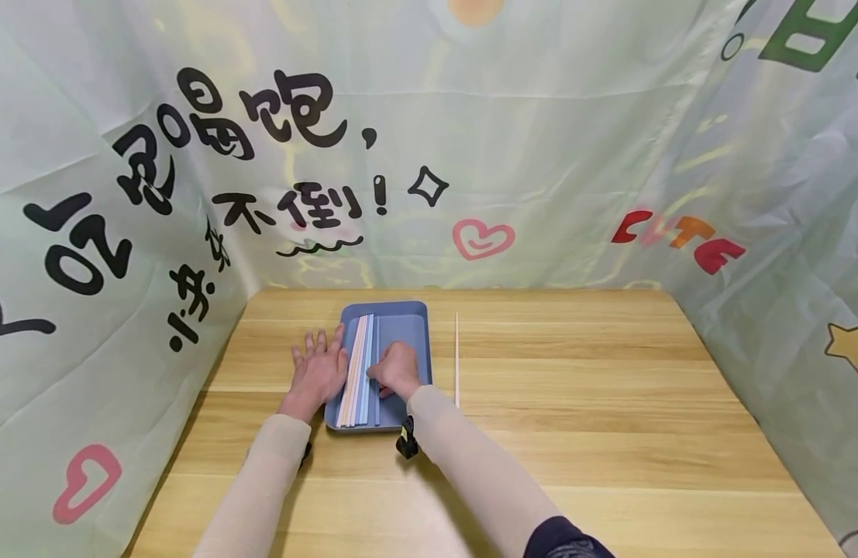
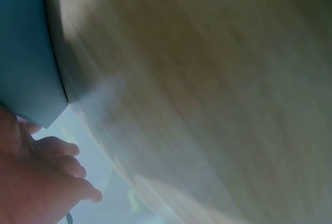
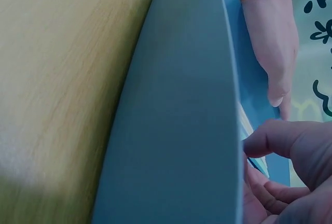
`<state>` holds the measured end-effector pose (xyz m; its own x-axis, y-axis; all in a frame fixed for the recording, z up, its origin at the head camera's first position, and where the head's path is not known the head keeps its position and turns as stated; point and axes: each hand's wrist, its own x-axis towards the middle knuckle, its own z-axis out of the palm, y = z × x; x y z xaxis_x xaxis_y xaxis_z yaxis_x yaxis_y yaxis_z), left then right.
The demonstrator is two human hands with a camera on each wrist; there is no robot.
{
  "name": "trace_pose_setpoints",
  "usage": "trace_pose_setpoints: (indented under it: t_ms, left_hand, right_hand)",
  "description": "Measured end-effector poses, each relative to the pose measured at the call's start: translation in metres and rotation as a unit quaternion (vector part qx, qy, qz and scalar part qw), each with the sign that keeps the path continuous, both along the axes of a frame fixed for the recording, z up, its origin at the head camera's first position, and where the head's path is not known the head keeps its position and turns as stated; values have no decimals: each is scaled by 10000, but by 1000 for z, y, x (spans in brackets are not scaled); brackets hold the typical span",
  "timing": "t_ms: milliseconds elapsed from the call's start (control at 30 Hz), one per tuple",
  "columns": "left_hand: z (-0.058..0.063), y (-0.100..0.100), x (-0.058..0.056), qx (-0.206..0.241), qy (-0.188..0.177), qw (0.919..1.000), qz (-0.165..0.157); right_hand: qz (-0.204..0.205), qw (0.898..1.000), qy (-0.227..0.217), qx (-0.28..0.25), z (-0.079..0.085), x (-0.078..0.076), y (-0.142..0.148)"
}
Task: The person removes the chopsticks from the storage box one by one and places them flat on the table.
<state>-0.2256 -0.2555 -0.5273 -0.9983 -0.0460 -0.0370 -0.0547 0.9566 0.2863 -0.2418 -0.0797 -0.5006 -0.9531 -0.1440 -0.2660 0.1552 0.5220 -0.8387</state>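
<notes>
A row of long, thin pastel sticks, pink, white and blue, lies lengthwise in the left half of a blue-grey tray. At the right of the row, slightly apart, is a darker blue stick. My right hand reaches over the tray's right side, and its thumb and fingers pinch around the blue stick; the tray wall partly hides them in the right wrist view. My left hand rests against the tray's left rim with its fingers spread; its fingers also show in the left wrist view.
One pale pink stick lies on the wooden table, right of the tray. Printed fabric walls enclose the table at the back and both sides.
</notes>
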Motion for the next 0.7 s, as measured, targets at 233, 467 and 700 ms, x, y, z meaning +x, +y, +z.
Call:
trace_pose_setpoints:
  t_ms: [233, 467, 700]
  left_hand:
    - [-1, -1, -1, 21, 33, 10000, -38]
    - [0, -1, -1, 60, 13, 10000, -37]
    - [-1, -1, -3, 40, -3, 10000, -32]
  right_hand:
    - [76, 9999, -6, 135, 3, 1, 2]
    - [141, 9996, -93, -209, 3, -3, 9]
    - [201, 9937, -387, -1035, 12, -4, 21]
